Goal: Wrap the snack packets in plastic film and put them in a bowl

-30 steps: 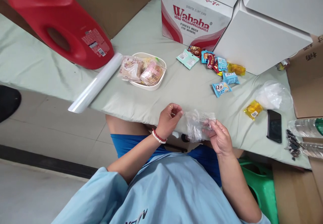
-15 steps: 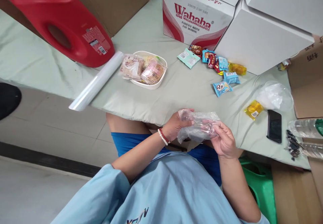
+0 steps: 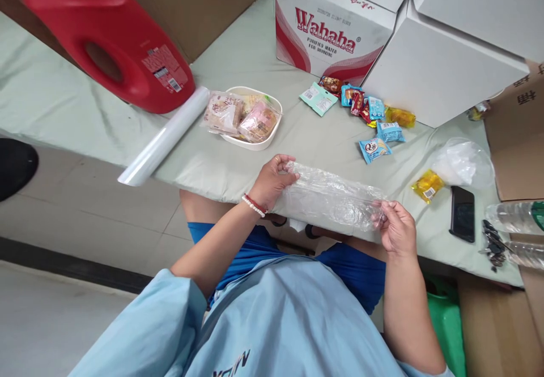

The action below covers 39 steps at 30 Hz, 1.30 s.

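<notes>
A crinkled piece of clear plastic film [image 3: 334,198] is stretched between my two hands at the table's front edge; whether it is a bag, a cover or a loose sheet I cannot tell. My left hand [image 3: 274,184], with a bead bracelet at the wrist, pinches its left end. Its right end is pinched by the fingers of my right hand [image 3: 396,224]. Beyond my left hand stands a white bowl [image 3: 259,146] holding several wrapped snacks, among them a pink-labelled packet [image 3: 260,121]. A roll of clear plastic [image 3: 164,138] lies left of the bowl.
A big red jug [image 3: 140,71] stands at the back left. Several small snack packets [image 3: 374,149] lie before the Wahaba-style printed water carton [image 3: 327,42]. To the right are a yellow packet [image 3: 427,185], crumpled clear plastic [image 3: 461,161], a phone [image 3: 462,214] and plastic bottles [image 3: 514,216].
My hands have moved apart, the left one forward and leftward, the right one rightward. The bunched plastic film is now pulled out long between them.
</notes>
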{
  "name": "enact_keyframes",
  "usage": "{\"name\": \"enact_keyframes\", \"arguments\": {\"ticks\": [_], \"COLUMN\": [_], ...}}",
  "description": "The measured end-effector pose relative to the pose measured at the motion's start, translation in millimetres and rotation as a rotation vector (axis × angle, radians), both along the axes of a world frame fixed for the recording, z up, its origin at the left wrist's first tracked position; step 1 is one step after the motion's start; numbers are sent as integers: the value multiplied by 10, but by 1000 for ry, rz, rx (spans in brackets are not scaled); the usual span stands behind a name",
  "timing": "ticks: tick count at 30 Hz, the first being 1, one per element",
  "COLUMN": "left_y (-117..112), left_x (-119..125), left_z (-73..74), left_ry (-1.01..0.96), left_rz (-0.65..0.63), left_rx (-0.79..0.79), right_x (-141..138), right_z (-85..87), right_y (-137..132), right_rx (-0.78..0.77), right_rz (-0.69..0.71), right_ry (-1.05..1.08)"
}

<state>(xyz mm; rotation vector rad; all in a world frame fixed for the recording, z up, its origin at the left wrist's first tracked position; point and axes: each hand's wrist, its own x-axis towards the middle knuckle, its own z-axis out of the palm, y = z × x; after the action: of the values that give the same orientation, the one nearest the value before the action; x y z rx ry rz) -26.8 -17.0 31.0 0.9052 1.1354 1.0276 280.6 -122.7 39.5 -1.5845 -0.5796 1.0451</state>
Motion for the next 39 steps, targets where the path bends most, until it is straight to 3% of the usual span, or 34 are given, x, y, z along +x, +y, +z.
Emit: {"name": "enact_keyframes", "arguments": {"ticks": [4, 6, 9, 12, 17, 20, 24, 28, 32, 39], "left_y": [92, 93, 65, 44, 24, -6, -35, -32, -15, -17], "left_x": [-2, 6, 22, 25, 31, 78, 167, 203, 188, 196], "left_z": [-126, -181, -247, -286, -264, -204, -169, -243, -310, -298], "left_ry": [539, 769, 913, 945, 1001, 1085, 1080, 1080, 1059, 1019], "left_rz": [75, 19, -93, -96, -64, -52, -171, -245, -271, -283], "left_rx": [239, 366, 463, 498, 635, 732, 840, 858, 857, 858], "right_x": [-32, -31, 24, 139, 303, 254, 1, -230, -269, -241], "right_z": [-163, -224, -239, -136, 193, 309, 218, 10, -68, -69], "right_y": [45, 46, 44, 88, 353, 553, 711, 707, 637, 607], "right_rx": [-2, -24, -79, -88, 101, 199, 253, 246, 250, 257], "right_rz": [41, 96, 189, 260, 142, 259, 569, 748, 768, 714], "right_ry": [-204, -352, -544, -704, -940, -1009, -1088, -1195, -1198, -1233]}}
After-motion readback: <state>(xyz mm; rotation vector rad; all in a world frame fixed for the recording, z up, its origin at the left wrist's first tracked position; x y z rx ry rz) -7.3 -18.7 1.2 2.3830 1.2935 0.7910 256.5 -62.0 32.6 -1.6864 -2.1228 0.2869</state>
